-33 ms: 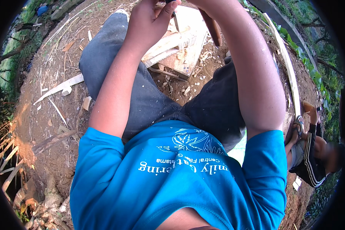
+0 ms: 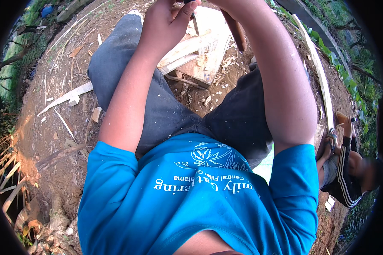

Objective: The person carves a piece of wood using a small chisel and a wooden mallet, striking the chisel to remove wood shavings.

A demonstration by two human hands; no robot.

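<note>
At the top edge my left hand (image 2: 166,25) is closed, its thumb pressed against a narrow-bladed tool (image 2: 195,26) with a dark handle. The blade points down at a pale piece of wood (image 2: 178,53), which lies on a broad light wooden block (image 2: 208,68) between my knees. Only the wrist end of my right hand (image 2: 223,2) shows; its fingers are past the top edge. From under that wrist a brown wooden handle (image 2: 236,32) slants down beside the block. Whatever it belongs to is out of sight.
Wood chips (image 2: 230,63) litter the brown soil. A pale strip of wood (image 2: 68,97) lies left of my knee, and a long pale plank (image 2: 317,63) runs along the right. At far right sits another person in a dark striped sleeve (image 2: 344,178). Split sticks (image 2: 12,193) pile up at lower left.
</note>
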